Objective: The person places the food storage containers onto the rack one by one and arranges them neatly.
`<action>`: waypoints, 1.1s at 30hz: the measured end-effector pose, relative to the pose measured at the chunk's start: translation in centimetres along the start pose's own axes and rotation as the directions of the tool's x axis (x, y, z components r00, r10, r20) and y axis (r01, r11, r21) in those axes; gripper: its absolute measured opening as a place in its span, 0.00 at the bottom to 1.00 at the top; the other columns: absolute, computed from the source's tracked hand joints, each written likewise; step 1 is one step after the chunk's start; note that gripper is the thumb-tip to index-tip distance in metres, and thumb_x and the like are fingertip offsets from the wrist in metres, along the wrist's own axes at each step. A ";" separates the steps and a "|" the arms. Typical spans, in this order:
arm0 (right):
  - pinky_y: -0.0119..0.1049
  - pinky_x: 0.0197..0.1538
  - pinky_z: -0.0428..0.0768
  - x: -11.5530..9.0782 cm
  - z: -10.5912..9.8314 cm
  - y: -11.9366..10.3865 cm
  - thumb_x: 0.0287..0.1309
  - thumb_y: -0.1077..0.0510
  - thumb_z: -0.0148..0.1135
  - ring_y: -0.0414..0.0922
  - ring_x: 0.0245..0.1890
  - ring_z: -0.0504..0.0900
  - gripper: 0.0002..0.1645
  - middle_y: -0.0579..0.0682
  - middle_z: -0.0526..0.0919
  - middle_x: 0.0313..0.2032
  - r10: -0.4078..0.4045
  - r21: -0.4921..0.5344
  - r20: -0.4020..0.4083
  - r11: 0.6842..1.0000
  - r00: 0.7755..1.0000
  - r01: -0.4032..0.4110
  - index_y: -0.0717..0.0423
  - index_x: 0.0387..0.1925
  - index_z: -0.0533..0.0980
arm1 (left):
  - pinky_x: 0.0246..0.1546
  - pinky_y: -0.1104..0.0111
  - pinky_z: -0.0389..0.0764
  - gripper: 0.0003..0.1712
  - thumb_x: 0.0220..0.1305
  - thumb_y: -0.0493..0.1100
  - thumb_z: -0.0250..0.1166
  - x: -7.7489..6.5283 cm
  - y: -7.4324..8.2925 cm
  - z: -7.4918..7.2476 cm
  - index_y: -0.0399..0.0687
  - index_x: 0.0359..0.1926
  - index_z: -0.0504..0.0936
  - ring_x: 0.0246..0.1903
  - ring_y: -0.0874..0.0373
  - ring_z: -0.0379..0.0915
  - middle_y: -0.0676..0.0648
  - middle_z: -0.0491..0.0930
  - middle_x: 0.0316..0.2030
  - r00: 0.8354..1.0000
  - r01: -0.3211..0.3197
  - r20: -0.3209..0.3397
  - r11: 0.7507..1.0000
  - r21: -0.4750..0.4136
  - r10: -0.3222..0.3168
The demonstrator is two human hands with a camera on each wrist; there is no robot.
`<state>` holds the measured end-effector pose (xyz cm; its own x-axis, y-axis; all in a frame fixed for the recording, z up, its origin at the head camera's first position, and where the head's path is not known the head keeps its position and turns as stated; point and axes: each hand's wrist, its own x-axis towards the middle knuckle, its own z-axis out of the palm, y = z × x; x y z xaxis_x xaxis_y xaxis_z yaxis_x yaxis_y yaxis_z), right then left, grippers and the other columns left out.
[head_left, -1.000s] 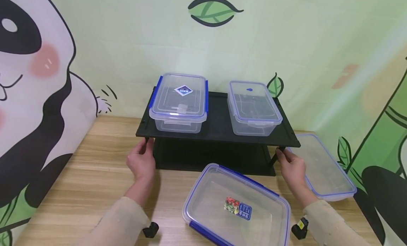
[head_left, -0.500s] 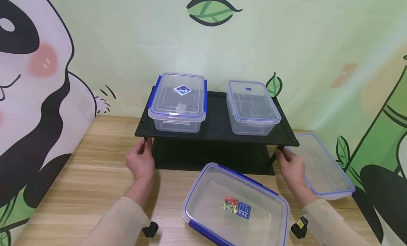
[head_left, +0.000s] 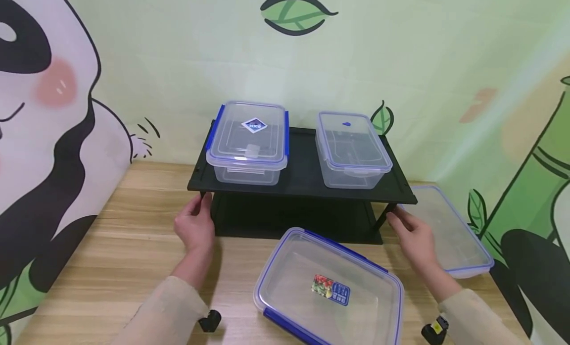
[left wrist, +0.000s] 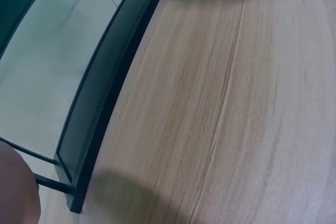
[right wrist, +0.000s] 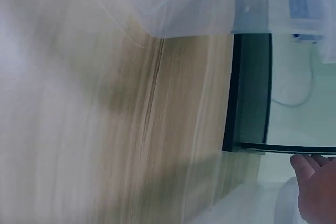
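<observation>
A black two-tier rack stands on the wooden table. My left hand pinches its left front post just beneath the upper shelf. Beside the right front post is my right hand; in the right wrist view its fingertips are right at the outer side of the post, not wrapped round it. Two clear lidded food containers sit on the upper shelf: one with blue side clips at left, a narrower one at right.
A large clear container with blue clips and a fruit sticker lies on the table in front of the rack. Another clear container with a blue-rimmed lid is behind my right hand. A patterned backdrop rises behind the table.
My right hand has shifted slightly right and down, its thumb coming away from the right post. The left hand keeps its grip. The rack and containers stay where they were.
</observation>
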<state>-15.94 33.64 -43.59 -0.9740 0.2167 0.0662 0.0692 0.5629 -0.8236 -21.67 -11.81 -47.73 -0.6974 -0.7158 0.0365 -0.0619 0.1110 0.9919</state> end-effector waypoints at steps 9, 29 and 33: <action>0.16 0.52 0.76 -2.1 -2.6 -0.3 0.80 0.44 0.59 0.17 0.49 0.78 0.37 0.66 0.76 0.69 -0.039 0.013 0.156 0.999 0.987 0.037 0.68 0.74 0.70 | 0.48 0.80 0.76 0.17 0.69 0.49 0.75 0.1 -0.1 0.0 0.43 0.51 0.92 0.49 0.52 0.87 0.40 0.91 0.48 1.000 0.006 0.005 1.000 0.000 -0.006; 0.35 0.56 0.86 -3.0 -5.7 0.4 0.79 0.50 0.60 0.51 0.57 0.88 0.32 0.63 0.86 0.61 0.060 -0.040 0.672 0.998 0.738 -0.045 0.71 0.69 0.73 | 0.55 0.68 0.81 0.17 0.70 0.49 0.74 0.1 -0.1 -0.1 0.42 0.52 0.92 0.50 0.49 0.87 0.39 0.91 0.48 1.000 0.009 0.009 1.000 0.007 -0.009; 0.37 0.56 0.86 -3.2 -5.7 0.8 0.78 0.49 0.61 0.50 0.56 0.86 0.28 0.60 0.85 0.61 0.092 -0.080 0.711 0.996 0.698 -0.049 0.66 0.67 0.77 | 0.61 0.58 0.81 0.17 0.70 0.48 0.74 0.1 -0.1 -0.1 0.42 0.52 0.92 0.51 0.48 0.87 0.39 0.91 0.49 1.000 0.013 0.016 1.000 0.003 -0.013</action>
<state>-11.55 37.97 -41.22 -0.8265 -0.3640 -0.4295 0.1340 0.6138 -0.7780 -21.71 -11.95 -47.78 -0.7079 -0.7059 0.0220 -0.0729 0.1041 0.9919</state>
